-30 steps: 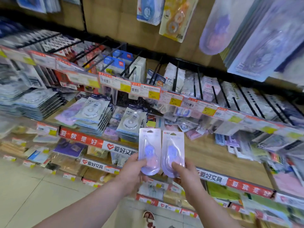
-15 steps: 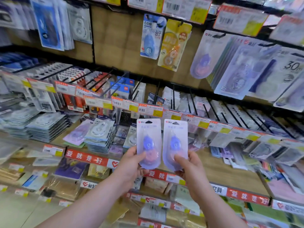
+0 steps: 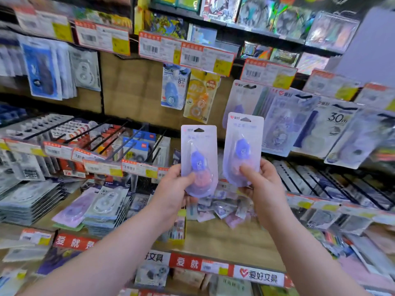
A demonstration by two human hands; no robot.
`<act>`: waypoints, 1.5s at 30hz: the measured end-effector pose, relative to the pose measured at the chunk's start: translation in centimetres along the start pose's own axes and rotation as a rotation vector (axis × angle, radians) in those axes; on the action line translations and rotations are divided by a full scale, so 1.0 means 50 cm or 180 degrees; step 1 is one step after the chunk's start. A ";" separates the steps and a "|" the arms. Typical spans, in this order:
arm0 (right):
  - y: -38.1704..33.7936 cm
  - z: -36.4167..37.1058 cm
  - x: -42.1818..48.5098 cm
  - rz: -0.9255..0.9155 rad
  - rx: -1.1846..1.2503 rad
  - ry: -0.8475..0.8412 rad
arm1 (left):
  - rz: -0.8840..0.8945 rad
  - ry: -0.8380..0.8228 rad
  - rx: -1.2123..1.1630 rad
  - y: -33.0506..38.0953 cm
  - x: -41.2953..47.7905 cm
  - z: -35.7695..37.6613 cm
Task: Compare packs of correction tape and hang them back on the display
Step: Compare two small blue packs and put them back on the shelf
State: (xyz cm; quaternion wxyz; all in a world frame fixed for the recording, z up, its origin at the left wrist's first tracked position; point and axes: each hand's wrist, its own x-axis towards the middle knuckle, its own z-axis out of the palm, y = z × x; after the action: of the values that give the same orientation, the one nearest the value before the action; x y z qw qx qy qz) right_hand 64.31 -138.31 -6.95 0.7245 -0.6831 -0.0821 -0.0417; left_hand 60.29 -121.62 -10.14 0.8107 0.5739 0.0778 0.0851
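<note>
Your left hand (image 3: 174, 190) holds one tape pack (image 3: 199, 159) by its bottom. Your right hand (image 3: 261, 182) holds the other pack (image 3: 243, 146) a bit higher, just beside it. Both stand upright before the hanging packs (image 3: 282, 122) on the wall.

Left pack (image 3: 198, 150) and right pack (image 3: 244, 135) stand side by side, apart, before hanging packs (image 3: 280, 124), above the shelf (image 3: 224, 238).
</note>
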 end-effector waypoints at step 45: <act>-0.054 -0.037 0.158 -0.0862 -0.0572 -0.0194 | 0.0652 -0.0614 0.0332 0.082 0.140 0.170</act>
State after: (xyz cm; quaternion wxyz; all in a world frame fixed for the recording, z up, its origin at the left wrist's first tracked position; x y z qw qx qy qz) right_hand 71.75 -139.90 -3.02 0.6455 -0.7287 -0.1914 -0.1254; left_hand 68.82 -126.49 -3.65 0.7706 0.6258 -0.0551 0.1077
